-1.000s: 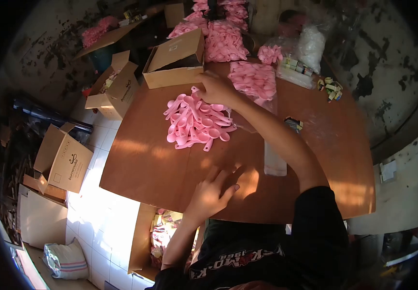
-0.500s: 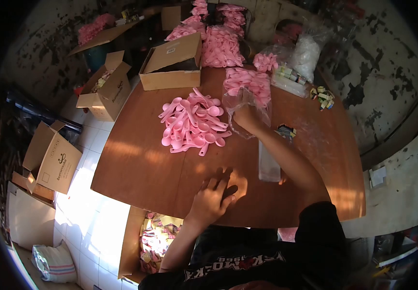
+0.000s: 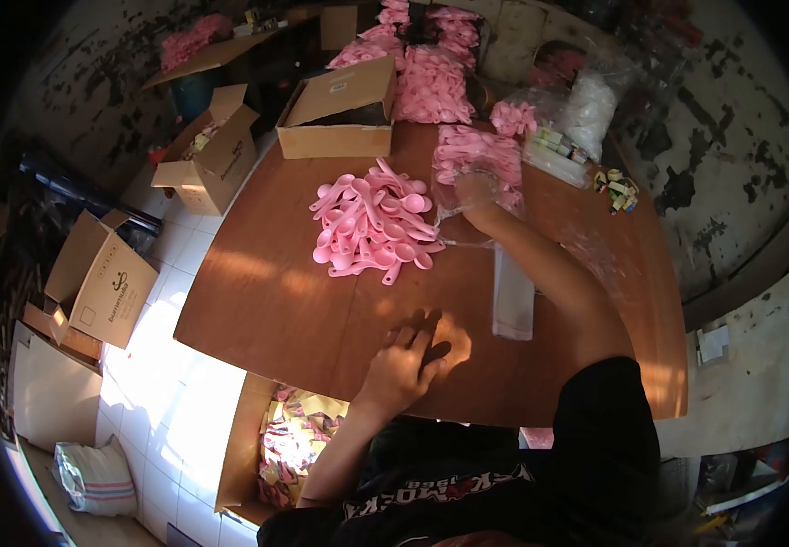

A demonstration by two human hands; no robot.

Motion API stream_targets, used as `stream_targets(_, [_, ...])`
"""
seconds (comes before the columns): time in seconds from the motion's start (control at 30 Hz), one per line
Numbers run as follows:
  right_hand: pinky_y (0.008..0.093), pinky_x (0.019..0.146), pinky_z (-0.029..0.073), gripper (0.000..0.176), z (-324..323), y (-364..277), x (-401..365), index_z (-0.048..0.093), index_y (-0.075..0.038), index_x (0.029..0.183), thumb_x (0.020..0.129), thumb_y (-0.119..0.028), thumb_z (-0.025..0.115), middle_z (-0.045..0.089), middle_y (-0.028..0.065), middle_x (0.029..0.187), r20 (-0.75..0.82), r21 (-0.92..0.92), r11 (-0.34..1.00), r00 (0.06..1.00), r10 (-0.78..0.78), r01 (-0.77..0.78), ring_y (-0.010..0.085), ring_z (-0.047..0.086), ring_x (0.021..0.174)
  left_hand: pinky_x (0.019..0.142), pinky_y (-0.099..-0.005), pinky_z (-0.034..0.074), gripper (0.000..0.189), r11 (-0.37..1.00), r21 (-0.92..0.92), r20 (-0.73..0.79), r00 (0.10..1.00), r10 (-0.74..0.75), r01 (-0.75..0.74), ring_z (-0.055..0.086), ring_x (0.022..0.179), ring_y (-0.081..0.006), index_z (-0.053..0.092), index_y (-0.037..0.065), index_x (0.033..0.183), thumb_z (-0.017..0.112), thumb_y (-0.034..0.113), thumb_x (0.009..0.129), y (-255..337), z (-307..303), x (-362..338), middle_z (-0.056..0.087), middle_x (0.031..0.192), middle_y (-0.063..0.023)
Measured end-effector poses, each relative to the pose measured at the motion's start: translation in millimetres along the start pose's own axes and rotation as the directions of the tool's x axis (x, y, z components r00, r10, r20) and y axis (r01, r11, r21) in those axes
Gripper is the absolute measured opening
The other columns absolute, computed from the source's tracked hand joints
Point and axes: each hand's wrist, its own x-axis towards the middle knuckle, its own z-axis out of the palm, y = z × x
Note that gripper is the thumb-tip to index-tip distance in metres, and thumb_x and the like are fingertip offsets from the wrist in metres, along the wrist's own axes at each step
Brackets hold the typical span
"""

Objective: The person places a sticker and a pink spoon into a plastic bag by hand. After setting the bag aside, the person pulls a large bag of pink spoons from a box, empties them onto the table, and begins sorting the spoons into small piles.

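Note:
My left hand [image 3: 398,372] rests on the near part of the brown table [image 3: 276,310], fingers loosely stretched and holding nothing. A loose pile of pink plastic measuring spoons [image 3: 367,223] lies beyond it. My right hand [image 3: 478,190] reaches into the mouth of a clear plastic bag [image 3: 453,199], right of the pile; its fingers are hidden by film and blur. More pink spoons [image 3: 476,153] fill the far end of that bag. Under my right forearm lies a flat strip of clear plastic sleeves [image 3: 514,296].
An open cardboard box [image 3: 335,137] stands at the table's back left. Behind are bulging bags of pink spoons [image 3: 433,84]. A bundle of small packets [image 3: 617,190] lies at right. By my lap, a carton [image 3: 247,428] holds yellow-and-pink packets. Other boxes [image 3: 112,287] stand left.
My right hand has gone slightly farther into the bag, toward the spoons there. My left hand stays in place on the table. The whole view has shifted slightly.

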Motion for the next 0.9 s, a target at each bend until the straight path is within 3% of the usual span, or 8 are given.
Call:
stream_targets(0.13, [0.04,0.068,0.054,0.039,-37,-15,-40,0.056,-0.007,0.123,0.085,-0.014,0.055,0.061,0.0203,0.104,-0.113,-0.09,0.988,0.985,-0.132,0.122,0.033,0.066,0.088,0.092,-0.0473,0.051,0.064,1.0,0.004,-0.029,1.0,0.006,-0.006,0.053,0.118,-0.0429,0.04,0.011,0.144,0.065,0.025,0.087,1,5,-1,0.047,0.139,-0.0231])
stream_targets(0.2, [0.0358,0.061,0.054,0.023,-63,-23,-59,0.063,-0.007,0.105,0.084,-0.011,0.056,0.059,0.0172,0.104,-0.006,-0.073,0.987,0.99,-0.141,0.14,0.0292,0.067,0.079,0.09,-0.0476,0.052,0.065,1.0,0.011,-0.04,0.999,0.021,-0.021,0.054,0.117,-0.0433,0.039,0.012,0.144,0.065,0.025,0.087,1,8,-1,0.047,0.138,-0.023])
stream_targets(0.23, [0.0368,0.058,0.054,0.023,-72,-24,-70,0.061,-0.008,0.103,0.081,-0.011,0.059,0.058,0.0153,0.099,-0.102,-0.068,0.981,0.977,-0.186,0.18,0.0267,0.067,0.075,0.089,-0.0478,0.052,0.065,0.999,0.029,-0.05,0.998,0.027,-0.026,0.054,0.116,-0.0433,0.039,0.011,0.144,0.065,0.026,0.086,1,8,-1,0.048,0.137,-0.0229])
stream_targets(0.47, [0.0326,0.053,0.056,0.022,-100,-16,-109,0.059,-0.008,0.101,0.079,-0.011,0.06,0.058,0.0135,0.094,-0.147,0.038,0.972,0.963,-0.224,0.232,0.022,0.067,0.07,0.095,-0.048,0.047,0.06,0.996,-0.062,0.026,0.998,-0.06,0.062,0.053,0.114,-0.0448,0.045,0.006,0.139,0.064,0.03,0.087,8,-1,4,0.05,0.134,-0.0249])
stream_targets(0.67, [0.0304,0.051,0.056,0.031,-115,2,-135,0.06,-0.007,0.108,0.077,-0.011,0.061,0.054,0.0108,0.099,-0.233,0.006,0.968,0.941,-0.244,0.252,0.0212,0.067,0.068,0.09,-0.0488,0.05,0.049,0.99,-0.073,0.04,0.992,-0.118,0.121,0.056,0.111,-0.0453,0.053,0.002,0.126,0.066,0.028,0.087,15,-4,7,0.051,0.132,-0.0254])
stream_targets(0.73, [0.031,0.055,0.057,0.044,-122,12,-144,0.059,-0.007,0.119,0.075,-0.008,0.063,0.051,0.0137,0.108,-0.219,0.043,0.96,0.94,-0.263,0.278,0.0212,0.066,0.075,0.088,-0.0492,0.05,0.048,0.987,-0.099,0.036,0.991,-0.127,0.13,0.056,0.11,-0.0454,0.054,0.001,0.124,0.067,0.028,0.087,23,-8,12,0.052,0.13,-0.0253])
stream_targets(0.83, [0.0324,0.064,0.058,0.053,-133,23,-158,0.056,-0.006,0.125,0.073,-0.005,0.063,0.048,0.0174,0.117,-0.342,0.129,0.938,0.903,-0.262,0.321,0.0236,0.064,0.088,0.089,-0.0454,0.051,0.048,0.97,-0.154,0.04,0.982,-0.185,0.189,0.058,0.109,-0.0423,0.053,-0.002,0.122,0.067,0.028,0.087,31,-3,25,0.054,0.128,-0.0237])
stream_targets(0.9, [0.0329,0.068,0.058,0.054,-148,27,-169,0.056,-0.006,0.127,0.073,-0.005,0.063,0.047,0.0182,0.119,-0.293,0.164,0.941,0.925,-0.24,0.296,0.0251,0.063,0.093,0.093,-0.0393,0.05,0.049,0.869,-0.494,-0.201,0.971,-0.127,0.011,0.059,0.111,-0.0348,0.053,-0.001,0.124,0.067,0.03,0.089,26,20,40,0.056,0.124,-0.0199])
